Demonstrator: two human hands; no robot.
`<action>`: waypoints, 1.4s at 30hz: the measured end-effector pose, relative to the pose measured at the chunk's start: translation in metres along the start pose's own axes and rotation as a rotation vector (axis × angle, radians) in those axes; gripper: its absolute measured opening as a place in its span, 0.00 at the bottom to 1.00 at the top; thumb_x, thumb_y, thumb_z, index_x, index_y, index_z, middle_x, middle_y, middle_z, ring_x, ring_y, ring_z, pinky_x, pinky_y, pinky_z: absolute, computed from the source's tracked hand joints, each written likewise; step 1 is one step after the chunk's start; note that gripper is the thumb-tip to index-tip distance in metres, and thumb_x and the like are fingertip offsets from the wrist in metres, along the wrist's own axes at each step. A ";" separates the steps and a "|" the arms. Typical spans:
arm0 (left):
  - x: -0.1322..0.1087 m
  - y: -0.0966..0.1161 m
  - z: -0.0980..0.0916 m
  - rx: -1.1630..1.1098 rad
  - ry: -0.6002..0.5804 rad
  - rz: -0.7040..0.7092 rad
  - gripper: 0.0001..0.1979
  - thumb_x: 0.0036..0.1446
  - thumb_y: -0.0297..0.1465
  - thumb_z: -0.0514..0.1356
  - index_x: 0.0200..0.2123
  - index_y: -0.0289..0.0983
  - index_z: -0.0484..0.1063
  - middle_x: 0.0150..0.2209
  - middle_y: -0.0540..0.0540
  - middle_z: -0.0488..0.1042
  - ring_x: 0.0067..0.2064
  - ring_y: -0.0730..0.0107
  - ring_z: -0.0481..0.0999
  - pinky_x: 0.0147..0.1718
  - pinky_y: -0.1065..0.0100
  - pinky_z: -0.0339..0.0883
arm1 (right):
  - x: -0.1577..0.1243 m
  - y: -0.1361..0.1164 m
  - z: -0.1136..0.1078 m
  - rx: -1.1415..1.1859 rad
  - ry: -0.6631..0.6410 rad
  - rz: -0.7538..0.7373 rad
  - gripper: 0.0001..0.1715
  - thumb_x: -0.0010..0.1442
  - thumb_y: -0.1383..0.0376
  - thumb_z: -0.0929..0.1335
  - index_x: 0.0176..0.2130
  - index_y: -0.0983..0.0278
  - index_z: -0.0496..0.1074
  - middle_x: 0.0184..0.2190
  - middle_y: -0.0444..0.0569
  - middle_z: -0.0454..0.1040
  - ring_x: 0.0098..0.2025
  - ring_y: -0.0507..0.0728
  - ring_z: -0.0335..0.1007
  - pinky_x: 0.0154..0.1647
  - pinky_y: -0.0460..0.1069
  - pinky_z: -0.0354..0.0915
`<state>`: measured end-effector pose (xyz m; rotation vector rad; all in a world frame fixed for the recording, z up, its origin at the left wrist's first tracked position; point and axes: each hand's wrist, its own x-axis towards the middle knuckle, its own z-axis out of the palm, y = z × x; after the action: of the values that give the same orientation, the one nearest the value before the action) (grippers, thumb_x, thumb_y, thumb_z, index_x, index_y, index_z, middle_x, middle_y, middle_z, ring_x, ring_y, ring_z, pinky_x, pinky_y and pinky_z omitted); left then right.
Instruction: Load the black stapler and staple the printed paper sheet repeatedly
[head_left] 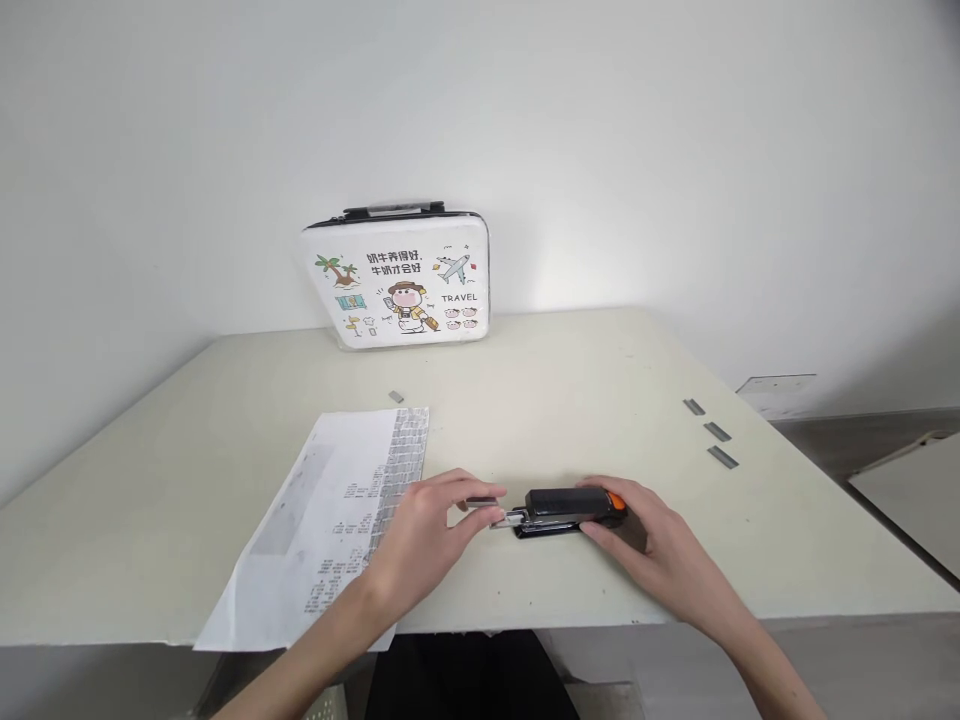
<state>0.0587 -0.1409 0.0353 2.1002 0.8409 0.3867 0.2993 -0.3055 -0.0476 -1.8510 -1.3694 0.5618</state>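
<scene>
A black stapler [564, 504] with an orange part at its rear lies on the table near the front edge. Its metal staple tray [513, 518] sticks out to the left. My right hand [651, 530] is closed round the stapler's rear end, thumb in front and fingers behind. Between thumb and fingertips, my left hand [427, 520] pinches a strip of staples [481, 502] just above the tray. Whether the strip touches the tray I cannot tell. Under my left forearm is a sheet of printed paper [300, 530], overhanging the front edge.
Three staple strips [718, 432] lie at the table's right side, and a small grey piece [396, 396] behind the paper. A white case [397, 290] with cartoon prints leans against the wall at the back. The table's front edge [600, 622] runs below my hands.
</scene>
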 end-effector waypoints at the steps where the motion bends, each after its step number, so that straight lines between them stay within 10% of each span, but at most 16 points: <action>1: 0.000 -0.001 0.004 0.010 0.030 0.035 0.11 0.64 0.43 0.66 0.46 0.49 0.84 0.44 0.48 0.84 0.45 0.59 0.81 0.45 0.60 0.74 | 0.000 0.001 0.000 0.000 -0.001 0.000 0.22 0.71 0.48 0.66 0.60 0.50 0.69 0.61 0.48 0.75 0.64 0.66 0.69 0.59 0.61 0.71; 23: 0.003 -0.016 0.034 0.145 -0.009 0.066 0.12 0.63 0.39 0.67 0.49 0.53 0.84 0.49 0.53 0.85 0.49 0.52 0.83 0.52 0.52 0.76 | 0.003 0.005 -0.001 0.019 -0.017 -0.007 0.23 0.71 0.47 0.66 0.60 0.50 0.68 0.61 0.49 0.74 0.64 0.66 0.68 0.62 0.64 0.69; 33: -0.001 -0.025 0.002 0.155 -0.001 0.122 0.11 0.59 0.41 0.72 0.45 0.50 0.85 0.45 0.50 0.85 0.50 0.56 0.81 0.53 0.55 0.74 | 0.003 0.004 -0.001 0.021 -0.004 -0.014 0.22 0.71 0.48 0.66 0.60 0.49 0.69 0.60 0.48 0.75 0.63 0.66 0.70 0.60 0.62 0.70; 42: 0.024 -0.036 -0.015 0.094 -0.228 0.329 0.06 0.65 0.39 0.67 0.40 0.47 0.84 0.39 0.49 0.85 0.42 0.63 0.82 0.46 0.61 0.74 | -0.001 -0.007 -0.008 0.138 0.023 0.085 0.23 0.70 0.46 0.65 0.58 0.52 0.74 0.57 0.50 0.78 0.56 0.66 0.74 0.32 0.50 0.73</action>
<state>0.0529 -0.0995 0.0155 2.3223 0.3876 0.2744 0.3001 -0.3076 -0.0371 -1.8051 -1.2106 0.6600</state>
